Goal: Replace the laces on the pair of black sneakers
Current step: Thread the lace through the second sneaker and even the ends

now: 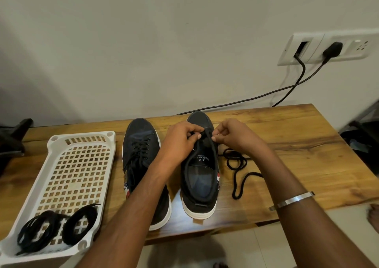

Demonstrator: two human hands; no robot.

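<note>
Two black sneakers with white soles stand side by side on a wooden table (pixel 287 136), toes pointing away from me. The left sneaker (pixel 141 144) is laced with a black lace. Over the front eyelets of the right sneaker (pixel 200 177), my left hand (pixel 180 138) and my right hand (pixel 231 136) each pinch a black lace. A loose black lace (pixel 235 165) lies in loops on the table right of that shoe. Two coiled black laces (pixel 57 226) sit in the near end of a white perforated basket (pixel 80 165) at the left.
Black cables (pixel 256 96) run from a wall socket panel (pixel 328 48) down behind the table's far edge. A dark object (pixel 12 140) stands off the table's left end. The table's near edge runs just below the sneaker heels.
</note>
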